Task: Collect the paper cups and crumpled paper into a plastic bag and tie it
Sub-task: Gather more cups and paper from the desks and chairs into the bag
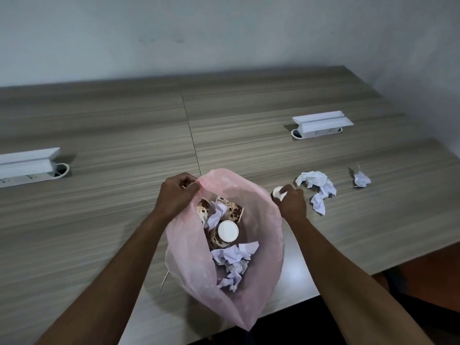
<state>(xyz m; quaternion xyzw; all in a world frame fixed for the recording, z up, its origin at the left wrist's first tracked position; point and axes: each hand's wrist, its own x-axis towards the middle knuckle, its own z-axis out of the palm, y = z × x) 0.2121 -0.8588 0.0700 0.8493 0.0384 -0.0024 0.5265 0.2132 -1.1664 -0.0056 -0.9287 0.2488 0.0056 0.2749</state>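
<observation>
Pinching the far rim of the pink plastic bag (261,265), the fingers (193,188) of the left hand (176,192) are clamped on the film and hold its mouth open. The right hand (291,200) has its fingers closed around a paper cup (276,192) just outside the bag's right edge — only its white end shows. Inside the bag lie brown-patterned cups (231,210) and crumpled paper (234,262). On the wood-grain surface (99,220), a larger crumpled sheet (317,189) lies just beside the right hand — a smaller wad (361,180) sits further right.
</observation>
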